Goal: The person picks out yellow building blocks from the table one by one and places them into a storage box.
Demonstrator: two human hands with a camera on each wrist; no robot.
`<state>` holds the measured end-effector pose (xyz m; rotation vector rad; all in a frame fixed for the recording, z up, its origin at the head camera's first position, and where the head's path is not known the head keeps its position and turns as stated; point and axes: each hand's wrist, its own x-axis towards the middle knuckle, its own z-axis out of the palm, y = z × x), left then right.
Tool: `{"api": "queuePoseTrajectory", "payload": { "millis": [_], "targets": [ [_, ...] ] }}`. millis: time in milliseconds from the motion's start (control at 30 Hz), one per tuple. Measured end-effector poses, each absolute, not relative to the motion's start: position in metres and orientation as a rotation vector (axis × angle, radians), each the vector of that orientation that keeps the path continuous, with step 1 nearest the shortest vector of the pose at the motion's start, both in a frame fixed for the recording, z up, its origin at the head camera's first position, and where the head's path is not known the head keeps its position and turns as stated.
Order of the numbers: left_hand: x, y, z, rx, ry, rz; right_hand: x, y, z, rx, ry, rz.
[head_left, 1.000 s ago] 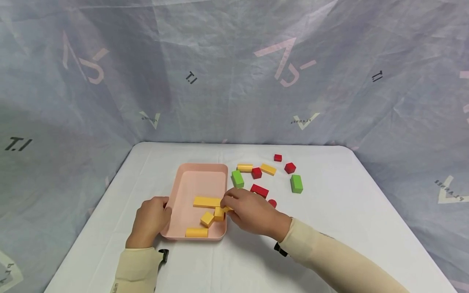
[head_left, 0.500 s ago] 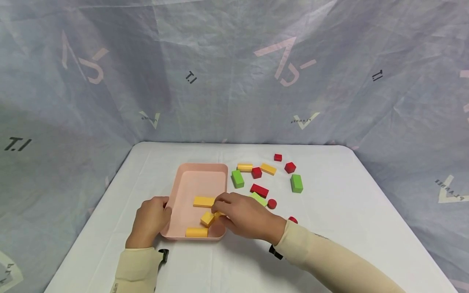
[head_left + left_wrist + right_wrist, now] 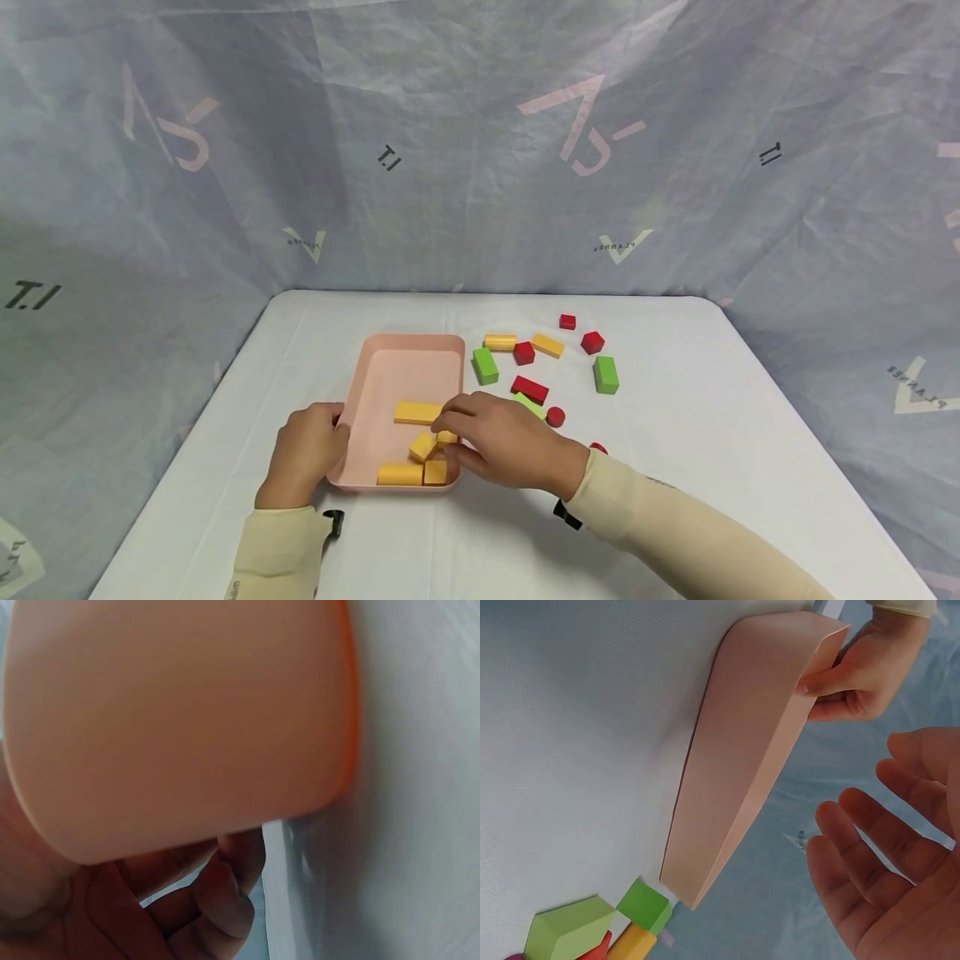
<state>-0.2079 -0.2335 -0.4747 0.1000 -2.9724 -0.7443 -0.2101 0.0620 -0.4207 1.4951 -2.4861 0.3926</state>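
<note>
A shallow pink tray (image 3: 412,367) lies on the table at left of centre. My left hand (image 3: 303,450) grips its left wall, the thumb on the inner side. Over the tray's right side hovers my right hand (image 3: 498,437), fingers loosely bent; in the right wrist view they are spread with nothing between them. Below its fingertips sits a yellow block (image 3: 447,437), partly hidden. The tray also holds a long flat yellow block (image 3: 417,412), a tilted yellow cube (image 3: 422,447), a yellow cylinder (image 3: 401,475) and a yellow block (image 3: 435,473) in the front right corner.
Right of the tray lie green blocks (image 3: 485,367), red blocks (image 3: 530,389), a yellow cylinder (image 3: 500,342), a flat yellow block (image 3: 548,345) and a red disc (image 3: 555,417). A light green block (image 3: 529,406) is partly behind my right hand. Grey printed cloth (image 3: 480,167) surrounds the table.
My right hand has moved left from the tray's right rim with a yellow block and let it go. A yellow block now shows beside the cylinder in the front corner. The left hand stays put.
</note>
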Motion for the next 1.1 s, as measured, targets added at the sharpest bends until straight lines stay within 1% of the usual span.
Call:
{"api": "queuePoseTrajectory", "payload": {
  "millis": [300, 667, 1100],
  "targets": [
    [-0.207, -0.233, -0.477, 0.096, -2.965, -0.741, -0.21, 0.063, -0.42, 1.503, -2.49, 0.413],
    [-0.208, -0.234, -0.477, 0.086, -2.954, -0.742, -0.215, 0.072, -0.409, 1.429, -2.478, 0.393],
    [-0.209, -0.234, -0.477, 0.1, -2.965, -0.733, -0.217, 0.075, -0.413, 1.411, -2.499, 0.383]
  ]
}}
